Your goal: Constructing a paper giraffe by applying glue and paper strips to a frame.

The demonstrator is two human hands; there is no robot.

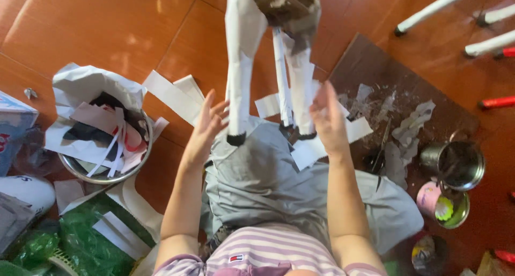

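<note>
A paper-covered animal figure (240, 67) stands upright on the grey cloth (257, 179) over my lap. It has long white legs with black hoof tips and a brown-and-white patched body cut off by the top edge. My left hand (206, 123) is raised just left of the near-left leg, fingers spread, holding nothing. My right hand (328, 120) is up beside the right legs, palm toward them and fingers apart; I cannot tell whether it touches them.
A metal bowl (80, 171) of paper scraps sits at the left, with white paper strips (171, 93) on the orange tile floor. At the right, a brown board (375, 67) holds scissors (381, 147), a steel cup (456, 163) and a pink tub (429, 198). Green plastic (86, 238) lies lower left.
</note>
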